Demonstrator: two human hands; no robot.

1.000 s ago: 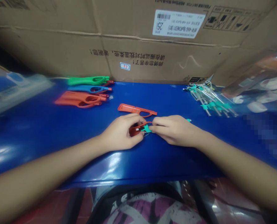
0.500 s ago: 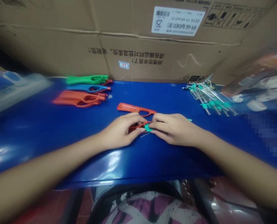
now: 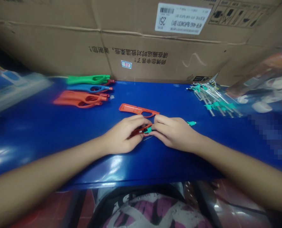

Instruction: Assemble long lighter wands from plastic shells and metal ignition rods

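My left hand [image 3: 123, 134] is closed round an orange plastic shell half [image 3: 139, 130], most of it hidden under the fingers. My right hand [image 3: 172, 131] pinches a thin metal piece with a teal clip [image 3: 148, 129] against that shell; its other teal end [image 3: 191, 123] pokes out behind the knuckles. Both hands rest together on the blue table [image 3: 60, 133]. A second orange shell half [image 3: 138, 110] lies flat just beyond the hands.
Finished green, blue and orange pieces [image 3: 85, 91] lie stacked at the back left. A heap of metal pieces with teal clips [image 3: 213, 98] sits at the back right. A large cardboard box [image 3: 141, 41] walls off the far edge. Plastic bags lie at both sides.
The teal clip has been pushed further into the orange shell, so less of it shows. My hands have closed tighter together and shifted slightly away from me.
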